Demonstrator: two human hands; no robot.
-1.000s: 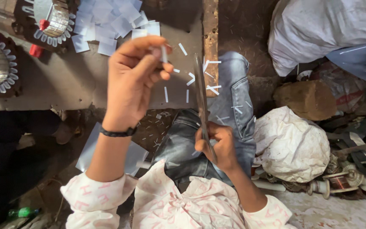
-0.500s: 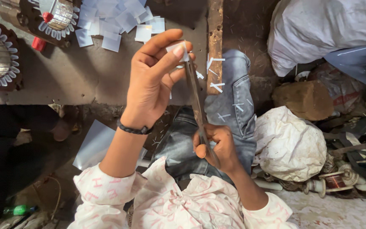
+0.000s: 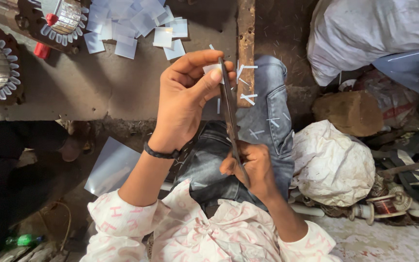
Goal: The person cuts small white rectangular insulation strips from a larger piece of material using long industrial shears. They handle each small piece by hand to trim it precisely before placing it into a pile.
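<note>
**Thin strip held edge-on over lap**

Right hand point(image 3: 253, 167) grips the near end of a dark strip point(image 3: 229, 109); left hand point(image 3: 185, 99) pinches its far end with a white slip point(image 3: 211, 68). Strip looks stiff, thin, light; hold by the ends. White squares point(image 3: 132, 22) lie at the bench's far edge.

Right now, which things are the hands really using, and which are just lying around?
In use:
left hand
right hand
long dark blade
small white slip

Lying about:
white squares
white sacks
wire spool
green bottle

Dull dark metal blade point(image 3: 229, 109), worn denim jeans point(image 3: 267, 121), glossy paper squares point(image 3: 136, 24)
</note>
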